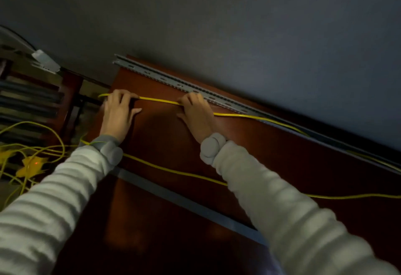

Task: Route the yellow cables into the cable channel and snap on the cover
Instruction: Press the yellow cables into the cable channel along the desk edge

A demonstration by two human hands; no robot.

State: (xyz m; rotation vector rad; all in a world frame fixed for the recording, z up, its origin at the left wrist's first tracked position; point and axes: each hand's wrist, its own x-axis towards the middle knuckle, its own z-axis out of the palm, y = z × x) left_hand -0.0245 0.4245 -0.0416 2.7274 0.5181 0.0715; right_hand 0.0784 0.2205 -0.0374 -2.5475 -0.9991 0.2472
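Left hand (118,112), right hand (196,110) pinching yellow cable (159,100) taut beside grey channel (173,81) on brown tabletop (260,155). Risk: slack springing back out, snagging slotted wall.

A dim room set up for wiring work, possibly a small workshop or training room: a reddish-brown bench (249,155) stands against a plain grey wall (238,25), with a slotted grey cable channel (173,80) along its far edge. Loose yellow cables (39,149) lie tangled at left beside dark, blurred shelving (28,101).
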